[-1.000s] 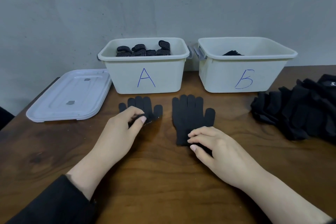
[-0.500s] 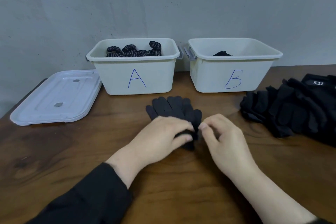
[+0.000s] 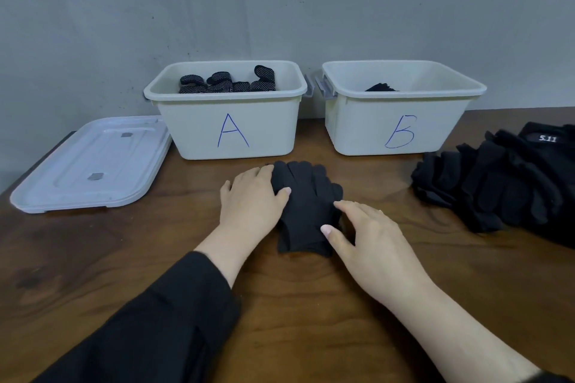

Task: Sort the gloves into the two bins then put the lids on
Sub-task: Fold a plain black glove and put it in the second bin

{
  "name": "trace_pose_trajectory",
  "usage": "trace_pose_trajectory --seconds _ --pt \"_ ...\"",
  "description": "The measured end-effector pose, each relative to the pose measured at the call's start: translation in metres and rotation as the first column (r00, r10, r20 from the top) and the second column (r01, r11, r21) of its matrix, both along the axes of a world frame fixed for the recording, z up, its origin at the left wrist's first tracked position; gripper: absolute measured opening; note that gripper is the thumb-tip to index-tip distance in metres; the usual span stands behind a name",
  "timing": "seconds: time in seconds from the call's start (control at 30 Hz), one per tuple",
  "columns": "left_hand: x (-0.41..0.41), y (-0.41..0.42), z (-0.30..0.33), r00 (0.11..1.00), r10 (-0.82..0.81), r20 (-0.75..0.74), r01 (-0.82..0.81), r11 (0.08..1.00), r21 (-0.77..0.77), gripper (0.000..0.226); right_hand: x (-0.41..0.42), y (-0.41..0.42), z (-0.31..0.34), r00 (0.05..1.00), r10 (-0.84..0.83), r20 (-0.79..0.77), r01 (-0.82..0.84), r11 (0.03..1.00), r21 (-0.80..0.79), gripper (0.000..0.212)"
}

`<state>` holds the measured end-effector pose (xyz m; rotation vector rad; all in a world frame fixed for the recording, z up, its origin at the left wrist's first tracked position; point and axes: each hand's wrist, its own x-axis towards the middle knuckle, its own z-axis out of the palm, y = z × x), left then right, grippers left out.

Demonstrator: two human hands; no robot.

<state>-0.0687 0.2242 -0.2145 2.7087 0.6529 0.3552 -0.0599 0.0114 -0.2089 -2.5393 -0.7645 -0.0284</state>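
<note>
Two plain black knit gloves lie stacked on the wooden table in front of the bins, fingers pointing away from me. My left hand rests flat on the stack's left side, thumb on top. My right hand touches its lower right side, with the thumb near the cuff. White bin A holds several black dotted gloves. White bin B, to its right, shows one black glove over the rim. Both bins stand without lids.
A translucent white lid lies flat on the table left of bin A. A pile of black gloves, one marked 5.11, sits at the right edge. A grey wall stands right behind the bins.
The two gloves that lay side by side have been brought together into one stack. Both hands moved from gripping the gloves to lying flat on the stack.
</note>
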Motion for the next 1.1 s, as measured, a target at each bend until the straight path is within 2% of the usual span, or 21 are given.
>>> trace_pose_trajectory --seconds 0.17,0.3,0.47,0.6,0.7,0.8,0.87,0.97,1.03,1.1 --pt "0.018 0.002 0.002 0.993 -0.092 0.068 0.102 0.983 -0.153 0.051 0.003 0.001 -0.005 1.0 0.012 0.014 -0.012 0.999 -0.032 0.057" --pt "0.017 0.001 0.003 0.987 -0.111 0.112 0.13 0.975 -0.182 0.041 0.004 0.004 -0.007 0.999 0.027 0.022 -0.027 0.999 -0.038 0.056" --pt "0.003 0.01 0.005 0.957 -0.083 0.277 0.164 0.946 -0.281 0.038 -0.001 0.014 -0.007 0.998 0.047 0.038 -0.045 0.998 -0.048 0.054" --pt "-0.025 0.041 0.014 0.953 -0.05 0.298 0.117 0.971 -0.211 0.04 -0.009 0.037 -0.006 0.994 0.102 0.051 -0.098 0.993 -0.068 0.054" --pt "-0.05 0.072 0.013 0.966 -0.04 0.257 0.078 0.987 -0.14 0.043 -0.02 0.065 -0.006 0.98 0.192 0.043 -0.187 0.977 -0.099 0.053" --pt "-0.065 0.095 0.011 0.984 0.021 0.179 -0.039 0.995 0.096 0.047 -0.035 0.092 -0.008 0.961 0.275 0.039 -0.27 0.957 -0.106 0.052" --pt "-0.068 0.099 0.014 0.969 0.044 0.242 -0.093 0.976 0.195 0.039 -0.04 0.102 -0.008 0.954 0.298 0.03 -0.294 0.951 -0.097 0.051" --pt "-0.071 0.084 0.017 0.959 -0.091 0.269 0.059 0.99 0.124 0.023 -0.039 0.103 -0.007 0.952 0.307 0.02 -0.305 0.95 -0.062 0.05" --pt "-0.071 0.074 0.015 0.972 -0.178 0.154 0.162 0.981 0.111 0.02 -0.035 0.097 -0.005 0.955 0.296 0.008 -0.295 0.955 -0.028 0.048" --pt "-0.07 0.069 0.015 0.981 -0.179 0.078 0.162 0.97 0.182 0.022 -0.03 0.086 -0.002 0.959 0.284 0.006 -0.284 0.959 -0.017 0.047"
